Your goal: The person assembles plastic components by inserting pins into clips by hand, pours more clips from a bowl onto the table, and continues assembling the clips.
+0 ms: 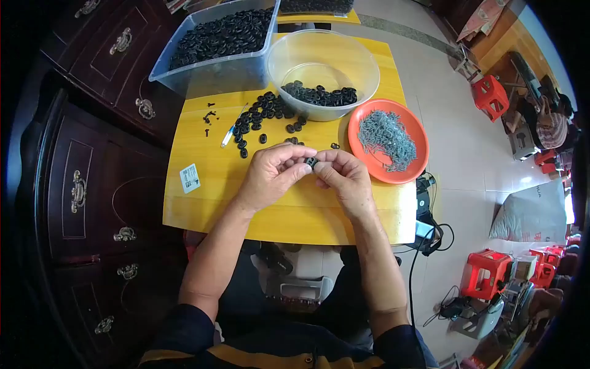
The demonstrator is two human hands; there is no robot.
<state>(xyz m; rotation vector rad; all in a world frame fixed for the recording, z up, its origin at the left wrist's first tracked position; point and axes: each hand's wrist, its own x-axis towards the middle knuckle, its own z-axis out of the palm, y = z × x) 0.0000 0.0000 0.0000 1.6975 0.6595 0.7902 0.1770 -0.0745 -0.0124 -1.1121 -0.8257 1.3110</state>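
Observation:
Over the yellow table (215, 212), my left hand (270, 175) and my right hand (346, 181) meet, both closed. Between their thumbs and forefingers they pinch a small black plastic piece (311, 162), partly hidden by the fingertips. Just beyond the hands lie many loose black oval pieces (263, 112) with holes. More of these sit in a clear round bowl (362, 58). To the right of my right hand, an orange-red plate (420, 160) carries a heap of thin grey metal pins or screws (388, 140); their exact kind is too small to tell.
A translucent bin (227, 83) full of black pieces stands far left. A white-and-blue slim tool (228, 136), tiny black bits (210, 115) and a white label (190, 178) lie at left. Dark drawers (92, 190) flank the table; a black cable (418, 264) hangs right, near red stools (485, 273).

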